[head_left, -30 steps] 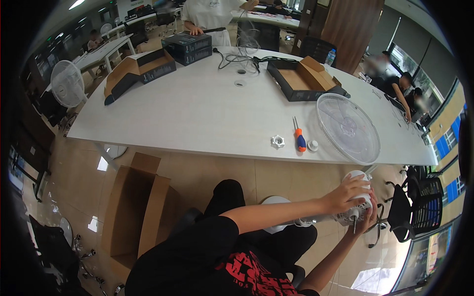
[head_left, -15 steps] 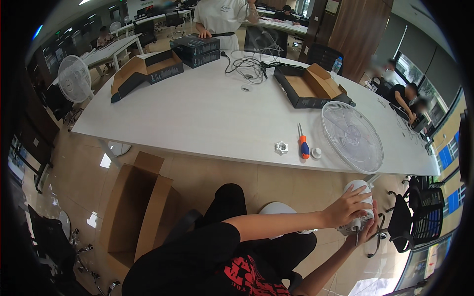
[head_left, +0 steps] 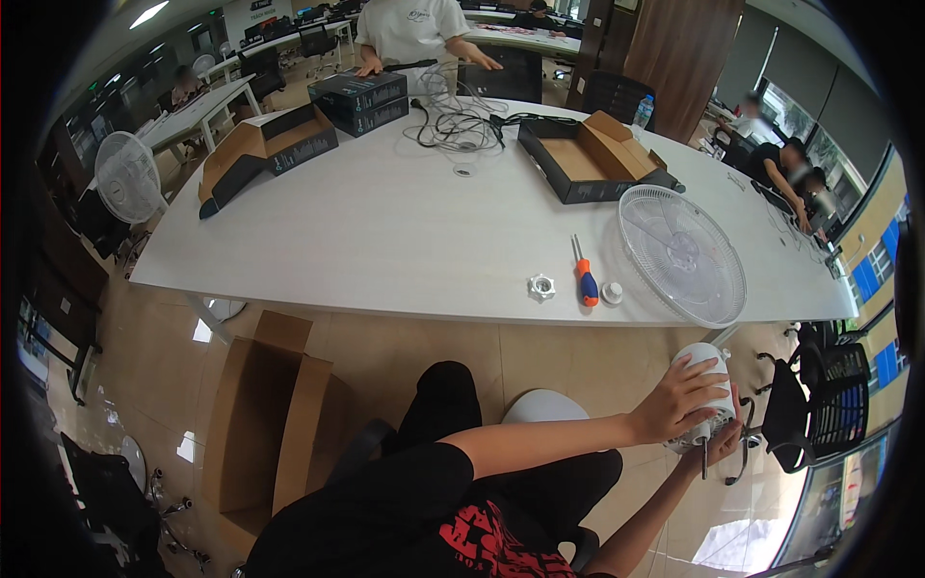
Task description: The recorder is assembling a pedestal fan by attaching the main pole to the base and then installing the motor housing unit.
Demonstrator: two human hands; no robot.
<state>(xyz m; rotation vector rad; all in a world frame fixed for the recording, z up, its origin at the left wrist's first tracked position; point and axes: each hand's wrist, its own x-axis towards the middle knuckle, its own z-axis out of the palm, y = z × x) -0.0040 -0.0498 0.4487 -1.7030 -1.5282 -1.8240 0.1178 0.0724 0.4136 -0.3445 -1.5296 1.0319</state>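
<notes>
Over the floor just off the table's near right edge, both my hands hold a white fan motor housing [head_left: 700,353] with a thin metal shaft [head_left: 704,460] pointing down toward me. My left hand [head_left: 677,399] wraps over the top and near side, fingers curled across the shell. From below, my right hand [head_left: 725,445] supports it, partly hidden behind the housing. Closest on the table is a round fan grille [head_left: 682,252] with clear blades. Left of it lie a small white round cap [head_left: 612,293], an orange-and-blue screwdriver [head_left: 587,284] and a white star-shaped knob [head_left: 541,287].
The white table [head_left: 385,241] bears an open black box [head_left: 588,173], another open box [head_left: 275,144], stacked black boxes [head_left: 361,101] and tangled cables [head_left: 453,125]. A person [head_left: 414,39] stands opposite. Below are a cardboard carton [head_left: 251,424], a white round base [head_left: 544,407] and a chair [head_left: 814,400].
The view has shifted slightly. My hands stay on the motor housing, whose shaft has tilted a little. The person opposite has lowered a raised hand toward the cables.
</notes>
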